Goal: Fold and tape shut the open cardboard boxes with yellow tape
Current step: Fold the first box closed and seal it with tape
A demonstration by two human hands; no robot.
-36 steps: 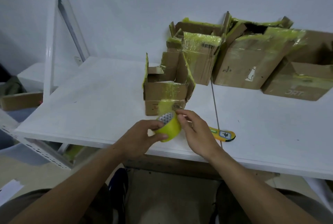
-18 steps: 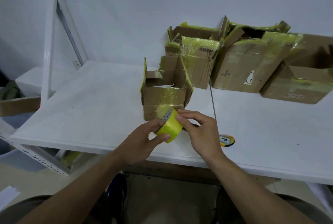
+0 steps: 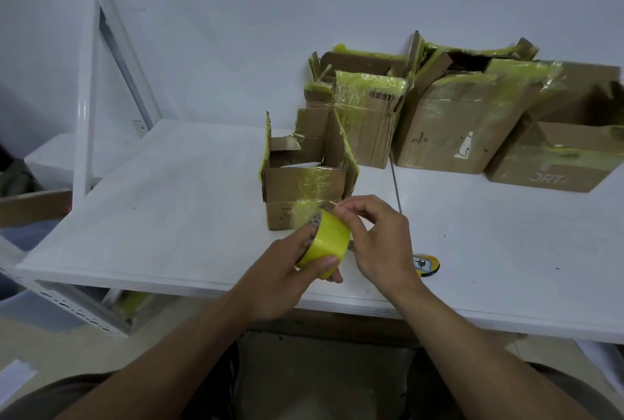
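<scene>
One tape roll (image 3: 330, 240) between curled fingers (image 3: 353, 229)

1. Only one view is given, taken from the person's head above the near edge of the flat white table (image 3: 169, 200).
2. The view is aimed forward and down.
3. The left hand (image 3: 277, 281) and right hand (image 3: 381, 244), both holding the round roll of yellow tape (image 3: 332, 237), are seen up close, low in the middle.
4. The brown cardboard boxes (image 3: 449, 129) are seen farther back, by the plain white wall (image 3: 270, 14).
</scene>
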